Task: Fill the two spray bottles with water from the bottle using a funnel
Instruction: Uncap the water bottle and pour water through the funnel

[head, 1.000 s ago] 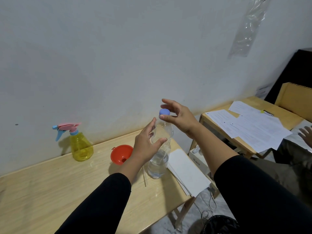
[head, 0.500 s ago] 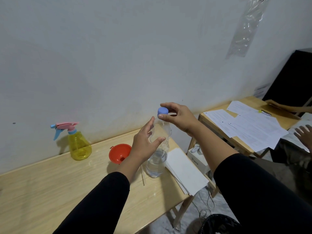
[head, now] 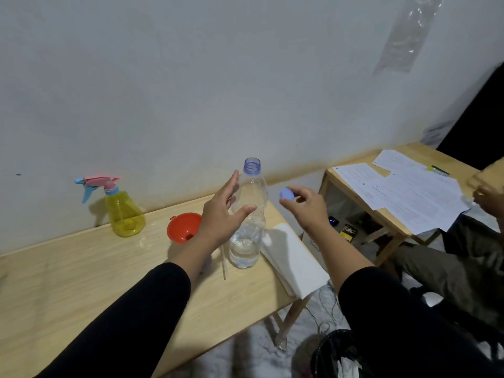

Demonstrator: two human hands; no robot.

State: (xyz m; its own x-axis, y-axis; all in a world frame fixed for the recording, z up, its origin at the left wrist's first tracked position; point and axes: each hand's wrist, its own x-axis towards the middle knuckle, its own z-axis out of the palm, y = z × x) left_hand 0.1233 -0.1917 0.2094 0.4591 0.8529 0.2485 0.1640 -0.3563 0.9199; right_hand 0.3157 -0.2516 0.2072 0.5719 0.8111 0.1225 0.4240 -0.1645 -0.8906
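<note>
Water bottle [head: 249, 214], clear ribbed plastic, upright near the right end of the pale wooden table [head: 68, 282], mouth open, roughly a third full. Left hand [head: 222, 216] is wrapped loosely around its shoulder, thumb in front, fingers behind.

Stack of white paper sheets [head: 296, 259], just right of the bottle, overhanging the table edge.

Spray bottle [head: 124, 211], yellow translucent pear-shaped body, pink-and-blue trigger head screwed on; stands well left by the wall. Only one spray bottle is in view.

Funnel [head: 184, 227], orange plastic, mouth tipped toward the viewer, between spray bottle and water bottle, partly behind the left wrist.

Cap [head: 287, 193], small round blue plastic, pinched in the fingertips of the right hand [head: 306, 207], held clear to the right of the bottle neck.

Step in hand, judged: cap removal. To do it well: lay the cap on bare table, away from the paper and the edge; keep the left hand steadying the thin bottle without squeezing. The trigger head must come off and the funnel be seated before any pour.
</note>
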